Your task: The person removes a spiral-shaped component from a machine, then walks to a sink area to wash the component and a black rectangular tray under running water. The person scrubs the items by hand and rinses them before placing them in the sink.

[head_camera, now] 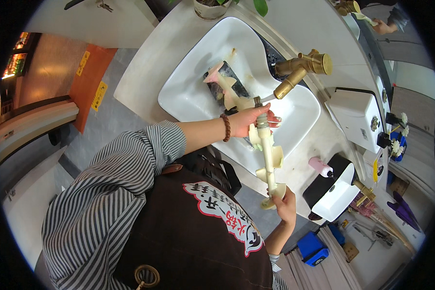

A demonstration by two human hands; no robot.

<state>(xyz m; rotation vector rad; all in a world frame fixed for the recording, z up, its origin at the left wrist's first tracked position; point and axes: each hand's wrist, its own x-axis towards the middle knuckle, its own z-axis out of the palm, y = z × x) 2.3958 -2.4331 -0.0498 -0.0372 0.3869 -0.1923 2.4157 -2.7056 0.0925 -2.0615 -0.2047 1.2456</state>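
My left hand (247,117) grips the ribbed grey end of a cream plastic auger shaft (266,154) with paddle-like blades. My right hand (287,206) holds the shaft's other end, out past the sink's near rim. Pale green residue clings near the blades by my left hand. Over the white basin (188,98), a brass tap (288,85) sends a stream of water toward the shaft's grey end. A second cream bladed shaft (227,87) with pink residue lies in the basin. It rests across a dark rectangular object (239,87), partly hidden by my left hand.
A potted plant (211,9) stands on the counter behind the basin. To the right are a pink bottle (319,166), a small white basin (331,203) with a brass tap, and a white wall dispenser (355,116). A blue bin (311,249) stands lower right.
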